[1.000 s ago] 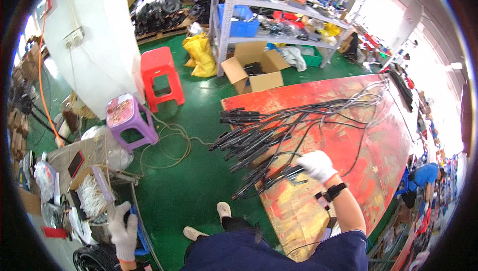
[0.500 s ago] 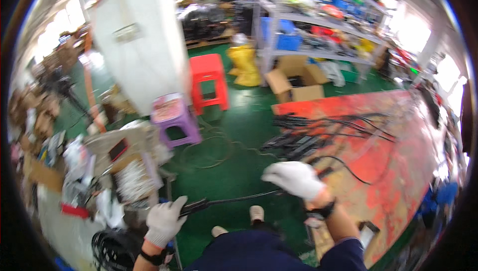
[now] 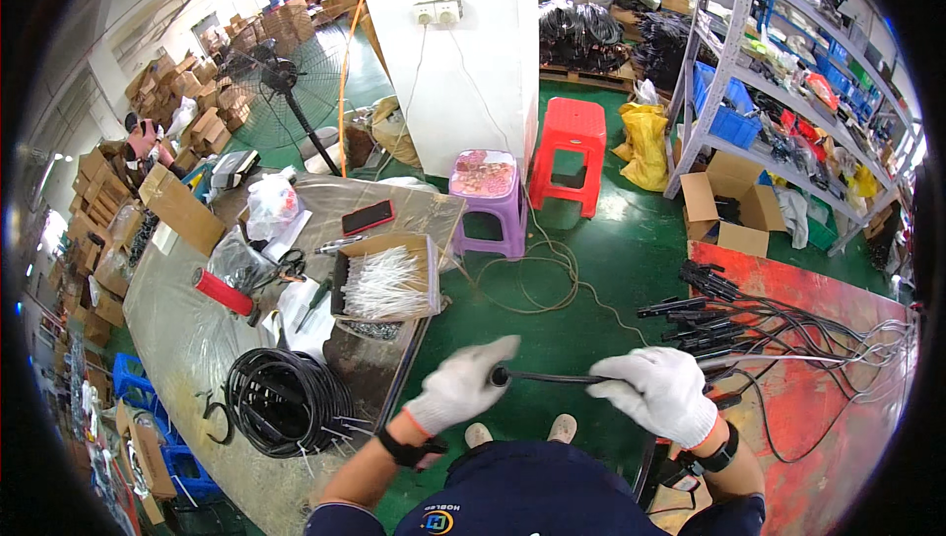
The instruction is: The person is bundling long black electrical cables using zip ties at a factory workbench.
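A black cable (image 3: 557, 378) runs level in front of my body, stretched between my two white-gloved hands. My left hand (image 3: 458, 388) is closed round the thicker black connector (image 3: 500, 376) at its left end, whose round face is turned up towards me. My right hand (image 3: 658, 395) pinches the thinner cord farther right, the fingertips bent over it. To the left, on the grey table, lies a coil of black cable (image 3: 281, 403). At the right, a bundle of black cables with connectors (image 3: 705, 314) rests on the red-topped table.
On the grey table (image 3: 187, 349) stand a box of white ties (image 3: 389, 280), a phone (image 3: 368, 217) and a red roll (image 3: 223, 292). A purple stool (image 3: 485, 203) and a red stool (image 3: 569, 157) stand ahead. Beyond the red table (image 3: 847, 290) are a cardboard box (image 3: 734, 203) and shelves (image 3: 749, 73).
My view has swung left, bringing the grey table further in. My hands have drawn closer together, and the connector in my left hand now turns its end towards me.
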A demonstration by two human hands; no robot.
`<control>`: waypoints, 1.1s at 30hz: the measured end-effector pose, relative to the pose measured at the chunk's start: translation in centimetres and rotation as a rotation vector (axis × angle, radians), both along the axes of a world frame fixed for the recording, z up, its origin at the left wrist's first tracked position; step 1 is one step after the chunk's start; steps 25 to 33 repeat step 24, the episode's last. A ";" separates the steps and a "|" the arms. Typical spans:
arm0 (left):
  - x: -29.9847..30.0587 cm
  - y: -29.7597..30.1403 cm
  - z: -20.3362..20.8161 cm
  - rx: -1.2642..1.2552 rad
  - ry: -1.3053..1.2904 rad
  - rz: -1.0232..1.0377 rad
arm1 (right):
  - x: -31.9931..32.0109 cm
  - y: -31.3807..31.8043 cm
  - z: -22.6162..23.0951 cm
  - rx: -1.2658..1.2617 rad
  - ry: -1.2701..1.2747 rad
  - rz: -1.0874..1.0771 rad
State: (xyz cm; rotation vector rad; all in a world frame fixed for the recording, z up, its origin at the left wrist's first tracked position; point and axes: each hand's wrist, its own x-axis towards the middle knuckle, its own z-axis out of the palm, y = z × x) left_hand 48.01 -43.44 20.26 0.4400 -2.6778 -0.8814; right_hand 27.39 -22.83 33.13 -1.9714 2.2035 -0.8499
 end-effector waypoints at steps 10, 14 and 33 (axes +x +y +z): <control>-4.1 2.9 6.7 1.506 0.499 -0.260 | -3.1 -7.1 6.4 -0.307 0.026 0.074; -1.9 2.1 10.3 1.571 0.098 -0.264 | -9.8 -7.8 0.5 -0.281 0.232 0.240; 23.1 -7.2 7.3 0.737 1.104 0.714 | -22.9 21.1 -16.2 0.038 -0.829 -0.420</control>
